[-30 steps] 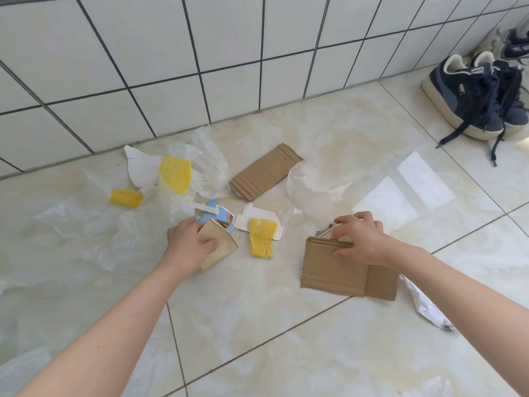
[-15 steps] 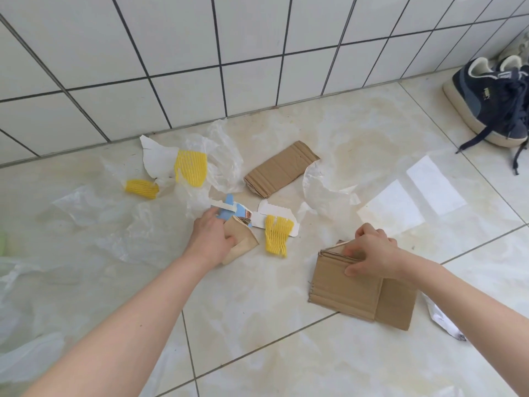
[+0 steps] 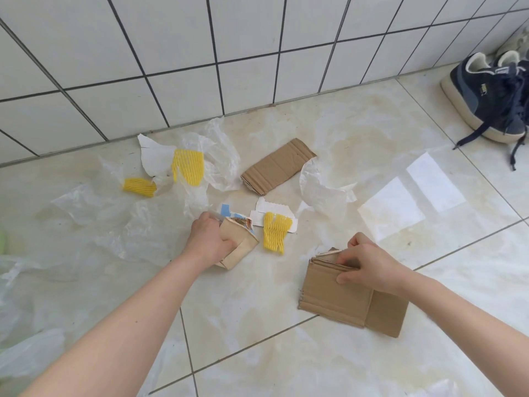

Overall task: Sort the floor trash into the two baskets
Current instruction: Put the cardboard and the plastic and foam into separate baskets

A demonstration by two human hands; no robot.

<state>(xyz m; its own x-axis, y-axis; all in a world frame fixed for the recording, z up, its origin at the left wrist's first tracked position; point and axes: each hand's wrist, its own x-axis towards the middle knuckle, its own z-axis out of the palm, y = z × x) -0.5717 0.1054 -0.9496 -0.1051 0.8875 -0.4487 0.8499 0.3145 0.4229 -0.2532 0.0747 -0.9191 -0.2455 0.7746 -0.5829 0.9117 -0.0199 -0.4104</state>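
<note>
Trash lies scattered on the tiled floor by the wall. My left hand [image 3: 210,240] grips a crumpled tan paper piece [image 3: 242,245] with a torn printed edge. My right hand [image 3: 369,263] pinches the top edge of a folded brown cardboard stack [image 3: 337,296] lying flat on the floor. A yellow foam net [image 3: 276,232] sits between the two hands on a white card scrap [image 3: 274,209]. Two more yellow nets [image 3: 187,166] [image 3: 139,187] and another cardboard piece [image 3: 277,166] lie nearer the wall. No basket is in view.
Clear plastic film [image 3: 114,224] spreads over the left floor, and a white plastic piece [image 3: 320,187] lies by the far cardboard. Dark blue sneakers [image 3: 492,98] stand at the far right against the white tiled wall [image 3: 257,53].
Both hands stay on the same pieces. The view has shifted, so the trash and sneakers sit further right and lower in frame.
</note>
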